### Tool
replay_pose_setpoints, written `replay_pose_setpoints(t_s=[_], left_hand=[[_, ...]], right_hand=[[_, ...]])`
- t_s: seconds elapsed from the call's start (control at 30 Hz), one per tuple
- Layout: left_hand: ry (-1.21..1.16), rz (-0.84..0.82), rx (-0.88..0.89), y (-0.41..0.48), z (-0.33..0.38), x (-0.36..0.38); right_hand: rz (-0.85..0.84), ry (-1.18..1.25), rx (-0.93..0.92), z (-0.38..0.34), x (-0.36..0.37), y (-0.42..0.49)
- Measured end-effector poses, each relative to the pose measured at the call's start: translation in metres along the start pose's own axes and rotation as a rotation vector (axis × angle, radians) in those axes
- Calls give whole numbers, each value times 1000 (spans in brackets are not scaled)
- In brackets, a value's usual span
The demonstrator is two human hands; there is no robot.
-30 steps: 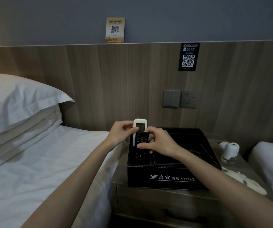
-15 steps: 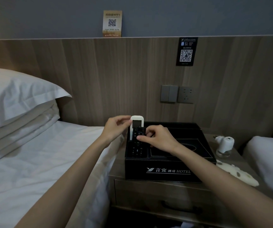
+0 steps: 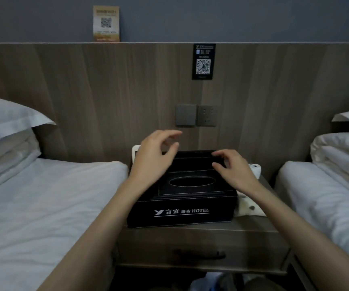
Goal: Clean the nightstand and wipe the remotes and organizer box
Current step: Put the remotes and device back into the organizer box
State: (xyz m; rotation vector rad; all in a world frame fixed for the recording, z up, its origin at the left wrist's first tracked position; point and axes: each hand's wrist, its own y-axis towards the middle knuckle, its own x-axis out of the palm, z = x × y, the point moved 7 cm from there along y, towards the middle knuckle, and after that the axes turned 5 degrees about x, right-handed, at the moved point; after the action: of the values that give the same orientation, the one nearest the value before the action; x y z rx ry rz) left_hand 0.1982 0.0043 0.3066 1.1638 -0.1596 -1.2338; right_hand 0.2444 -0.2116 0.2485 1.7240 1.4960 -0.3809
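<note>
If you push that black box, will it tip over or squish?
Probably not. The box looks wide and low with straight walls, so it should stay stiff and slide on the nightstand rather than tip.

White pillow on left bed, wall switch, socket, black QR sign

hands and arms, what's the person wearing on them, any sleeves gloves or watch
Nothing worn shows: the left hand and right hand have no gloves, rings or watch, and both forearms run sleeveless to the frame's bottom edge.
</note>
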Motion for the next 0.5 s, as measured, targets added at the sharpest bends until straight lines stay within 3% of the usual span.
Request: replay_pose_setpoints(t_s=[0.17,0.5], left_hand=[[175,-250,-44,-9,-2,78],[511,-401,-125,13,-52,128]], right_hand=[[-184,23,83,43,15,-10],[-30,27,43,48,-26,34]])
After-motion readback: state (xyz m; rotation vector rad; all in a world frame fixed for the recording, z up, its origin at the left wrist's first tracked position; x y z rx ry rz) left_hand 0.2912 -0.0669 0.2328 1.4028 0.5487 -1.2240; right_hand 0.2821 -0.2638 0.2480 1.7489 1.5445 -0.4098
